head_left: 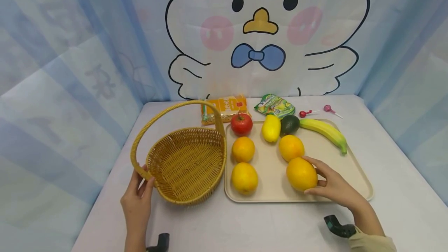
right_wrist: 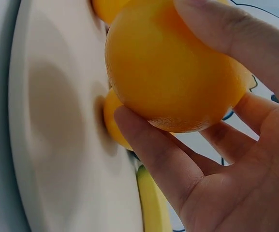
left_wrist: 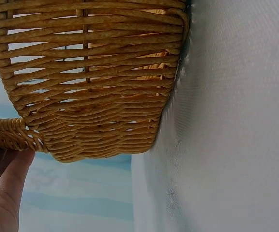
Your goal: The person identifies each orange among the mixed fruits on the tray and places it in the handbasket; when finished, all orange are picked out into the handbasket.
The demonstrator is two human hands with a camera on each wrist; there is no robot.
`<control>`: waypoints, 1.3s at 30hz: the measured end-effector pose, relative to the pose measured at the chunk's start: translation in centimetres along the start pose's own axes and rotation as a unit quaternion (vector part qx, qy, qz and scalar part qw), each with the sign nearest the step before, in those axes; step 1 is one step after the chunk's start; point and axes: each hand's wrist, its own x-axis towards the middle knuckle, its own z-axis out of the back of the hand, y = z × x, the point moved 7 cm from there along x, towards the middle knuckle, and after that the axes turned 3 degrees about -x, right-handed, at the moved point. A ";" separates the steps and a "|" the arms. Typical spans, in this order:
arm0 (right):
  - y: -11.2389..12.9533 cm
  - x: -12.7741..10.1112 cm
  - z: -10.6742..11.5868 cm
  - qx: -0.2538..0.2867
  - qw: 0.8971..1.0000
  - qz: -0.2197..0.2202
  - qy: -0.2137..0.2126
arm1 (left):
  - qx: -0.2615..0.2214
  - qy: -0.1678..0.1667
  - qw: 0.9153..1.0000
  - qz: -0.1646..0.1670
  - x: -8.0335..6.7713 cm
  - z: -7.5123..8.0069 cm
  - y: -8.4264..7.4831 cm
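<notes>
My left hand (head_left: 136, 201) grips the foot of the handle on a woven wicker basket (head_left: 189, 170). Nothing lies inside the basket. In the left wrist view, thumb and fingers sit on either side of the handle (left_wrist: 6, 134). Over the beige tray (head_left: 269, 188), my right hand (head_left: 332, 186) holds an orange (head_left: 301, 174) between thumb and fingers. The right wrist view shows this orange (right_wrist: 173, 67) raised off the tray, its shadow cast on the surface. Just behind it rests another orange (head_left: 291, 148).
Two more oranges, one behind the other (head_left: 244, 178), and a tomato (head_left: 241, 124) line the tray's left side. A yellow fruit (head_left: 271, 128), an avocado (head_left: 289, 125) and a banana (head_left: 323, 130) lie farther back. Behind are an orange packet (head_left: 227, 108), a green packet (head_left: 274, 105) and two lollipops (head_left: 327, 108).
</notes>
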 end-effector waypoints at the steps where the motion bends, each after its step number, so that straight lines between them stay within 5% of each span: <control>1: 0.2 0.0 0.1 -0.001 1.000 0.003 0.000 | 0.001 0.000 1.000 0.000 0.0 0.0 0.0; 39: 4.6 2.4 -0.5 -0.012 0.997 0.073 0.012 | 0.002 0.004 1.000 -0.008 0.0 0.1 0.0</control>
